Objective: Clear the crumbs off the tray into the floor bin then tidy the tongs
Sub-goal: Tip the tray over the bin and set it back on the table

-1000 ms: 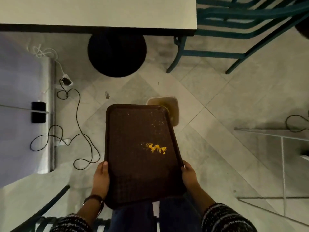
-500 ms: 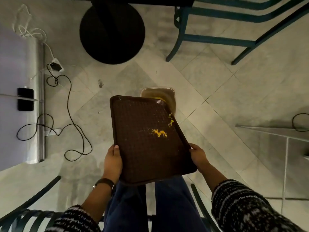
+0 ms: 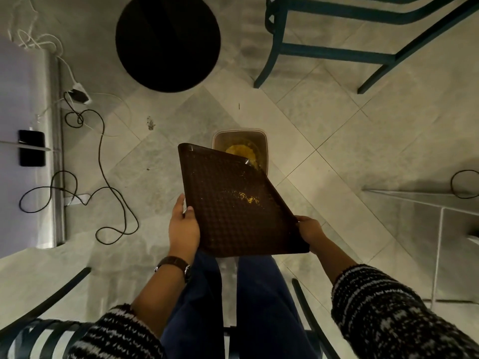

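I hold a dark brown textured tray (image 3: 228, 203) tilted, its far right corner dipped over the small rectangular floor bin (image 3: 265, 143). Yellow crumbs (image 3: 247, 197) cling near the tray's right rim, and a yellow heap (image 3: 241, 151) lies inside the bin. My left hand (image 3: 182, 225) grips the tray's near left edge, thumb on top. My right hand (image 3: 309, 229) grips the near right corner. No tongs are in view.
A round black table base (image 3: 168, 42) stands on the tiled floor ahead. Teal chair legs (image 3: 334, 51) are at the upper right. Black and white cables (image 3: 103, 177) trail on the left beside a metal cabinet (image 3: 49, 151). A glass partition (image 3: 440, 216) is at the right.
The tray has tipped further toward its far right corner over the bin, and most of the yellow crumbs have slid off into the bin. The view has moved forward.
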Motion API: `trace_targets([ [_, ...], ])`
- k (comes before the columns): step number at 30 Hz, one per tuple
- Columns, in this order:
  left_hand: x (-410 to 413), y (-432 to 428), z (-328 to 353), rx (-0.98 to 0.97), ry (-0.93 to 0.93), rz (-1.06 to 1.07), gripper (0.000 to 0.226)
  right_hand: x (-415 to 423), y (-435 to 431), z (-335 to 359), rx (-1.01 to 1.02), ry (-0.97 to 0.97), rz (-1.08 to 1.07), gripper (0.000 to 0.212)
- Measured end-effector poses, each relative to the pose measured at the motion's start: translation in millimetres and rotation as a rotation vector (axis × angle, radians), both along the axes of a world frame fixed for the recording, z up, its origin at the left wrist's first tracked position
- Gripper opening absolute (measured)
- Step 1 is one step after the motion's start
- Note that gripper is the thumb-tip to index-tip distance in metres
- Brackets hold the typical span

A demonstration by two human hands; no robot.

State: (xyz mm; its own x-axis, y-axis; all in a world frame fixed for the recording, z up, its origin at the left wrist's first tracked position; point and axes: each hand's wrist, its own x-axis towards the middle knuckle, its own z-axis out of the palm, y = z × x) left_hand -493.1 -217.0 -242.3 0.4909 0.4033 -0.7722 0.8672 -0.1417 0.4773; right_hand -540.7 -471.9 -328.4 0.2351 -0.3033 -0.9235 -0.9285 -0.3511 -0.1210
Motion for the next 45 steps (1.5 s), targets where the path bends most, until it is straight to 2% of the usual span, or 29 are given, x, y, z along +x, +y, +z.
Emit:
trace_targets([
  [11,1,-6,44,0.023,-0.119,0.099,0.042,-2,6,10,-0.057,-0.119,-0.097,0.039],
  [14,1,-12,32,0.022,-0.088,0.047,0.043,0,4,5,-0.089,-0.041,-0.038,0.036],
  [18,8,-18,11,0.028,0.007,0.03,0.043,11,-1,4,-0.097,0.123,0.15,0.035],
  [24,22,-24,11,0.009,-0.003,0.033,0.043,16,-1,2,-0.081,0.131,0.16,0.035],
  [28,20,-18,20,0.023,-0.009,0.106,0.042,14,3,3,-0.078,0.074,0.13,0.032],
  [32,12,-12,40,0.048,-0.055,0.179,0.041,13,10,16,-0.037,-0.021,0.051,0.036],
  [35,9,-18,43,0.041,-0.071,0.187,0.041,10,11,20,-0.04,0.007,-0.08,0.038],
  [39,34,-21,18,-0.02,-0.027,0.048,0.039,-7,16,2,-0.029,0.187,-0.392,0.015],
  [42,70,-23,5,-0.038,-0.097,-0.073,0.038,-14,27,-30,0.015,0.195,-0.565,0.013],
  [45,89,-23,0,-0.012,-0.108,-0.097,0.038,-15,36,-48,0.052,0.201,-0.644,0.008],
])
